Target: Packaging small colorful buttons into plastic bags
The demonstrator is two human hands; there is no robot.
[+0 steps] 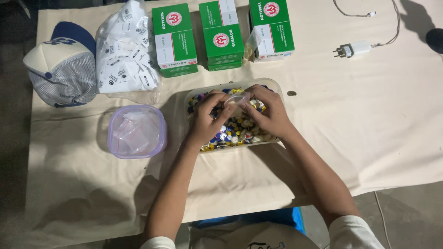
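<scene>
Pinching a small clear plastic bag (237, 99) between them, your left hand (206, 121) and right hand (270, 115) meet, fingers closed on its edges, above a clear tray (273, 85) of mixed coloured buttons (235, 131). Left of the tray: a lidded purple tub (136, 131) holding more clear bags. Beyond it: a bulging sack of white sachets (125, 50) and a white-and-blue cap (62, 64). Far edge: three green-and-white boxes (222, 34). To your right: a white charger plug (353, 49) with cable. All rest on a cream cloth (369, 129).
</scene>
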